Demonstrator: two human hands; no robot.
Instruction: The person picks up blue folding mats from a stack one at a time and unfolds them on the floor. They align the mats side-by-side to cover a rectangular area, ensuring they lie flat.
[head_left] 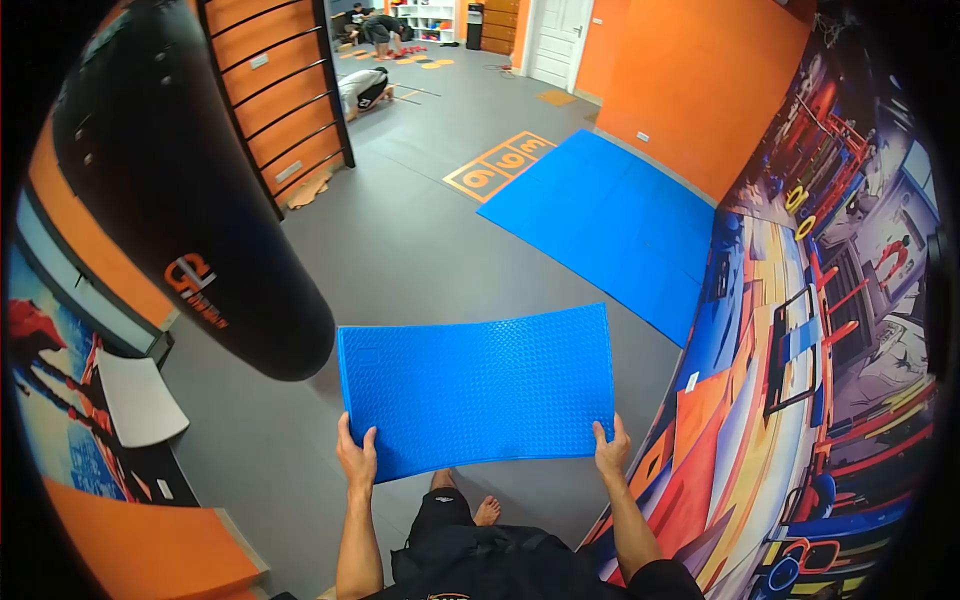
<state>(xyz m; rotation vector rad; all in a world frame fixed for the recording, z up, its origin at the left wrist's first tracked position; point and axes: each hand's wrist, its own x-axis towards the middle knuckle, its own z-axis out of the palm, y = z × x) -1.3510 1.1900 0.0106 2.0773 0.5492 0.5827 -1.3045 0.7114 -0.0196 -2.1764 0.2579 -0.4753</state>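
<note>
A blue textured foam mat point(475, 390) is held out in front of my body, above the grey floor. Its middle sags slightly between the two ends. My left hand point(357, 452) grips the near left corner, thumb on the top face. At the near right corner my right hand point(611, 445) closes round the edge in the same way, thumb on top. The fingers under the mat are hidden. Below the mat, my bare foot point(487, 511) shows on the floor.
A black punching bag point(190, 190) hangs at the left, before black wall bars point(285, 100). Larger blue mats point(610, 220) lie on the floor ahead right, beside orange floor numbers point(500, 167). A white seat point(142, 398) stands left. Several people, one crouching point(362, 92), are far back.
</note>
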